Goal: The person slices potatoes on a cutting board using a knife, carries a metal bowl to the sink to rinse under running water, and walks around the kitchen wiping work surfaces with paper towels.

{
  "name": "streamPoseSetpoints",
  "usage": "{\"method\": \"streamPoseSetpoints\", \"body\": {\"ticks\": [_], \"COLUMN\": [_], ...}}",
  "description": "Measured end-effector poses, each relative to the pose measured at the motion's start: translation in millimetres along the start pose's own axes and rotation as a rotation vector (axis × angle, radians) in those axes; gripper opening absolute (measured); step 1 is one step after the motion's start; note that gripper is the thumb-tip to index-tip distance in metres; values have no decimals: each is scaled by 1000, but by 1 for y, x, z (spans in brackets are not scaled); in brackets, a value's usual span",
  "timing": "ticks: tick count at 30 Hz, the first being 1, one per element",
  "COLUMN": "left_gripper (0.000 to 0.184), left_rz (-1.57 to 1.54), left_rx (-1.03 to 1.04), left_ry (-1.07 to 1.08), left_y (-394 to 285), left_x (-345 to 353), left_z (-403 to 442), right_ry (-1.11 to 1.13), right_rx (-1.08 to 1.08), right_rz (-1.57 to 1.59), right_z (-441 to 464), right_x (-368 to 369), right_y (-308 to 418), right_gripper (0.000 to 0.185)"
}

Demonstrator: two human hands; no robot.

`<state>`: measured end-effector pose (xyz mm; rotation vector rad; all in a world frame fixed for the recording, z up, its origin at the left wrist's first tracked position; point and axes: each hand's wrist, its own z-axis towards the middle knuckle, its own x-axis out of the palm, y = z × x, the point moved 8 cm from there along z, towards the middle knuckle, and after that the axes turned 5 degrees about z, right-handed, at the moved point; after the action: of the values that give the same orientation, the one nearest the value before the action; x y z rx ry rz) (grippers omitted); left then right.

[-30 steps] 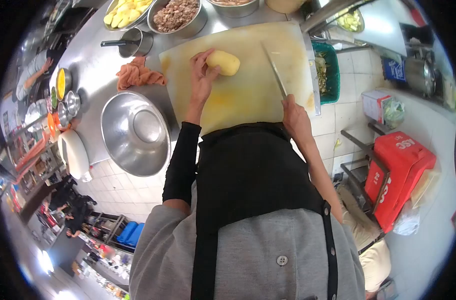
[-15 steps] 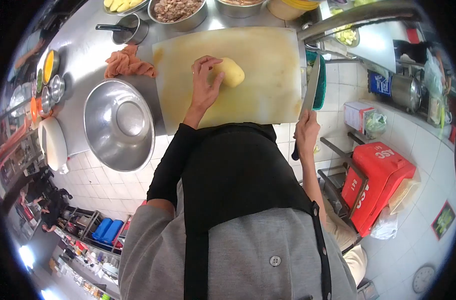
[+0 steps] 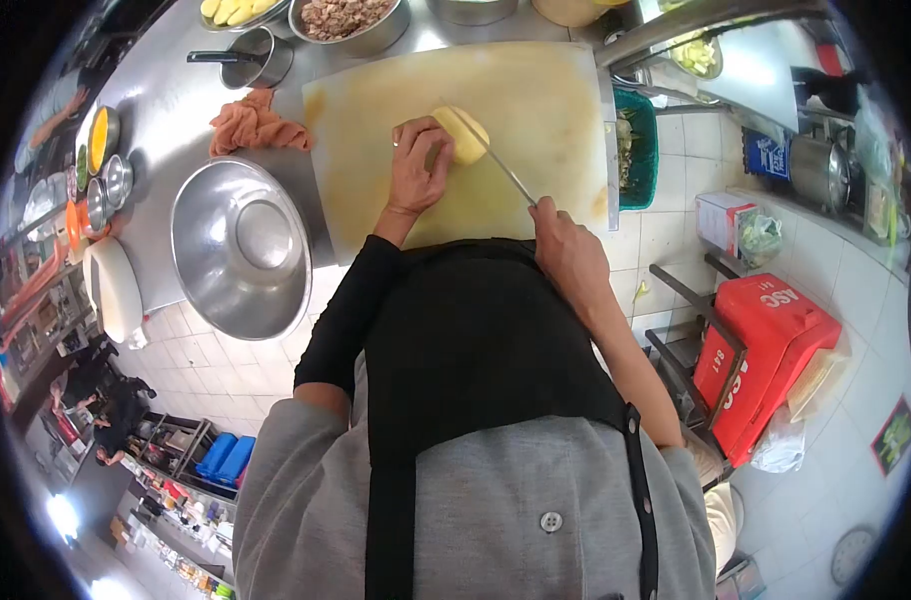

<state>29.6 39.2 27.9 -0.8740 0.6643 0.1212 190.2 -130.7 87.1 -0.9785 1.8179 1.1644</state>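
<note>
A peeled potato [image 3: 469, 143] lies on the yellowed cutting board [image 3: 536, 100]. My left hand [image 3: 420, 170] is closed on the potato's left side, fingers curled against it. In my right hand [image 3: 574, 250], closed round the handle, is a kitchen knife [image 3: 508, 172]. Its blade slants up to the left and lies across the top of the potato. Whether the edge has gone into the flesh I cannot tell. The knife's handle is hidden by my right fingers.
Left of the board are a large steel bowl [image 3: 241, 245], an orange cloth [image 3: 258, 125] and a saucepan [image 3: 261, 62]. A bowl of chopped meat [image 3: 346, 18] stands behind it. Below the board's right edge sit a green basket [image 3: 640, 150] and a red box [image 3: 766, 350].
My right hand has brought the knife leftward from beyond the board's right edge onto the potato. My left hand has stayed on the potato, its fingers now more curled.
</note>
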Motion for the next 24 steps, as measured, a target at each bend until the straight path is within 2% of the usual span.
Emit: {"method": "streamPoseSetpoints", "body": {"ticks": [6,12,15,21,24], "left_gripper": [12,14,15,15,15], "left_rz": [-45,-81,-98,-126,-114], "left_rx": [-54,-84,-116,-144,-155], "left_ry": [28,10,-7,-45,-30], "left_y": [9,12,14,24,20], "left_x": [1,2,2,1,-1], "left_z": [1,1,1,-2,-2], "right_ry": [75,144,151,168,105], "right_rx": [-60,50,-22,2,-121], "right_rz": [-79,-134,-41,-121,-113], "right_z": [7,14,30,41,59], "right_x": [-4,-5,-9,-10,0], "right_y": [9,18,26,39,42], "right_gripper": [26,27,29,26,26]}}
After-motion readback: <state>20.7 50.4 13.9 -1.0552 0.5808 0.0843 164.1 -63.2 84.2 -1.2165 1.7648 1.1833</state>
